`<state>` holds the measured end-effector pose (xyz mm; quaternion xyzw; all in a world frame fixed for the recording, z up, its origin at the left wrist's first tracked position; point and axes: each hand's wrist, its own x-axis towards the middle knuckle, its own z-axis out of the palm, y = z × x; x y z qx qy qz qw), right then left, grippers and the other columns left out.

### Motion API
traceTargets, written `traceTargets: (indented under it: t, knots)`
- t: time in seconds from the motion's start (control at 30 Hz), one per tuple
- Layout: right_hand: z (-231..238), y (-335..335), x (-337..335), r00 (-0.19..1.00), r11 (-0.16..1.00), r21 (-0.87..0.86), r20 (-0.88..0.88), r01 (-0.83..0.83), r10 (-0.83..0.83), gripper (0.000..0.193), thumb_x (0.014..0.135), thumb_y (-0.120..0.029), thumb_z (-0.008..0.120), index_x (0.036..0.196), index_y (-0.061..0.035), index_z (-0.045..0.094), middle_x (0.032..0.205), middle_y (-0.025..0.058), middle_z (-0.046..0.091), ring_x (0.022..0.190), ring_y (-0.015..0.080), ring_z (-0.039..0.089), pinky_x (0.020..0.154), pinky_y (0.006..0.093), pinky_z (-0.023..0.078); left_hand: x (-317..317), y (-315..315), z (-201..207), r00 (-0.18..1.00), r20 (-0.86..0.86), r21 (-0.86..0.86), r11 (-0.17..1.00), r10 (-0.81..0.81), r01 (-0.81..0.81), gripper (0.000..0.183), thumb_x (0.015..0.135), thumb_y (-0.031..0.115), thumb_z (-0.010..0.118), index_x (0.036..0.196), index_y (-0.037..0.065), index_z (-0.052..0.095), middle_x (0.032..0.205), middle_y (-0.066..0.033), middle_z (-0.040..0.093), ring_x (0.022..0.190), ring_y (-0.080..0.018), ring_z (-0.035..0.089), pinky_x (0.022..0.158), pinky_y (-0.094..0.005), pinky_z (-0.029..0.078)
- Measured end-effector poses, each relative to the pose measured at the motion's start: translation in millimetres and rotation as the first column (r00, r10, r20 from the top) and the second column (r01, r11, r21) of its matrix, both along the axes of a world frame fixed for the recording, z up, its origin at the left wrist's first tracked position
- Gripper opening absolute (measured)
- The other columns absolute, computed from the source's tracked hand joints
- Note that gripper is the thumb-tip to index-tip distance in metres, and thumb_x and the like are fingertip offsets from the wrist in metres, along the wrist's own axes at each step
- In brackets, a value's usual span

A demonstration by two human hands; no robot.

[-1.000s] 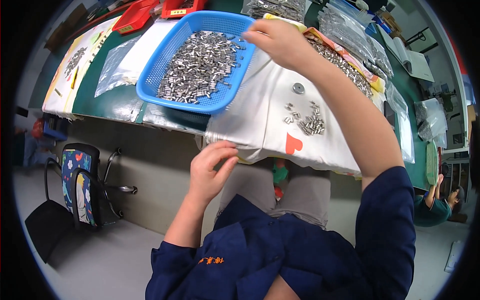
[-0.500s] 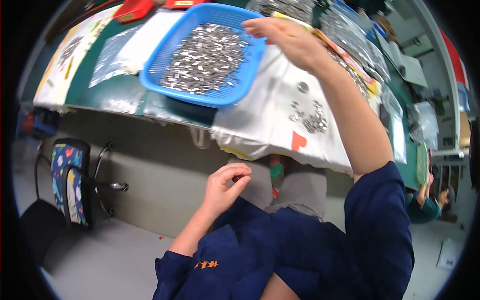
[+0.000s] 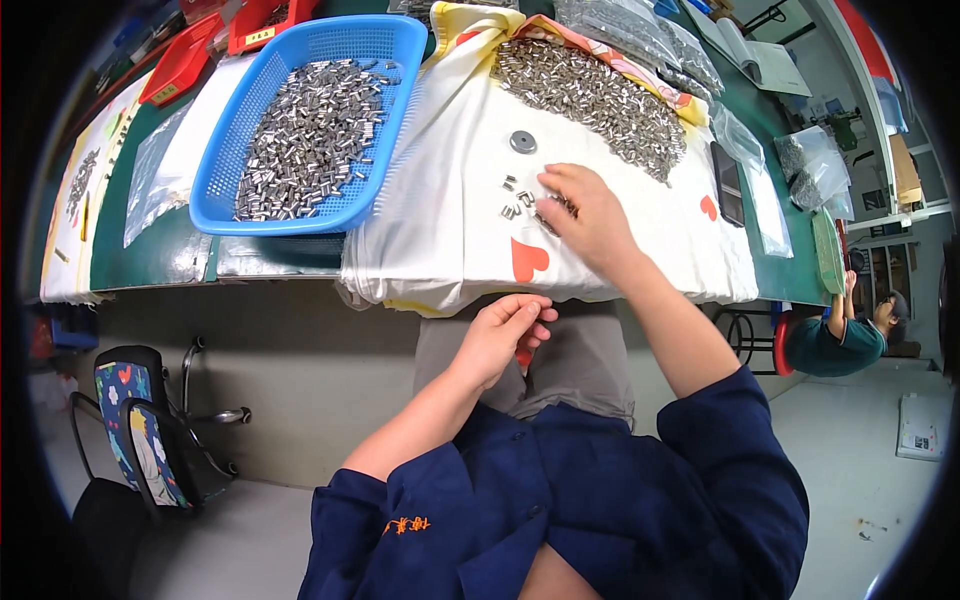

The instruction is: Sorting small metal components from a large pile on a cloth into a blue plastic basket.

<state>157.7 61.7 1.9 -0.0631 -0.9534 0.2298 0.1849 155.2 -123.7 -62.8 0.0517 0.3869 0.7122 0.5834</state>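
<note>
My right hand (image 3: 592, 222) reaches over the white cloth (image 3: 440, 230), palm down, its fingers apart and lying over a small cluster of short metal cylinders. Several more metal cylinders (image 3: 518, 198) lie loose just left of its fingertips. My left hand (image 3: 507, 335) is near my lap by the table's front edge, thumb and fingertips pressed together; anything between them is hidden. Beyond my right hand a grey metal disc (image 3: 523, 142) with a central hole rests on the cloth. A large heap of metal cylinders (image 3: 590, 100) spreads farther back.
A blue plastic basket (image 3: 213, 190) of metal cylinders stands to the left. Red trays (image 3: 180, 60) sit at the far left. On the right are a dark phone-like slab (image 3: 727, 183) and clear plastic bags (image 3: 815, 165). A chair (image 3: 150, 430) stands lower left; a co-worker (image 3: 835, 335) sits far right.
My right hand has come from the basket's right rim down to the small cluster on the cloth. My left fingers have closed together. The view has turned to the right.
</note>
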Motion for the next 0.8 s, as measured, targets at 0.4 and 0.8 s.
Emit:
traceTargets:
  t: [0.4,0.8]
  knots:
    - [-7.0,-8.1,16.0,0.996,0.999,0.001,-0.078,0.04,-0.04,0.016,0.07,-0.011,0.063,0.084,-0.0031,0.061,0.093,0.0119,0.057,0.089,0.0263,0.052,0.077,0.0342,0.042,9.0,24.2,-5.9,0.996,0.072,-0.01,0.999,0.046,-0.046,0.019,0.09,0.017,0.045,0.098,0.003,0.055,0.087,-0.0033,0.06,0.068,-0.0086,0.054,0.062,-0.0216,0.044]
    - [-5.2,6.8,27.9,0.983,0.982,-0.127,-0.106,0.139,-0.153,0.023,0.073,-0.014,0.062,0.094,-0.0041,0.061,0.105,0.0139,0.056,0.099,0.0275,0.052,0.082,0.0333,0.042,8.7,34.9,-9.7,0.905,0.423,0.029,0.998,0.034,-0.05,0.02,0.091,0.016,0.041,0.098,0.002,0.052,0.087,-0.0074,0.06,0.072,-0.0122,0.058,0.063,-0.0256,0.049]
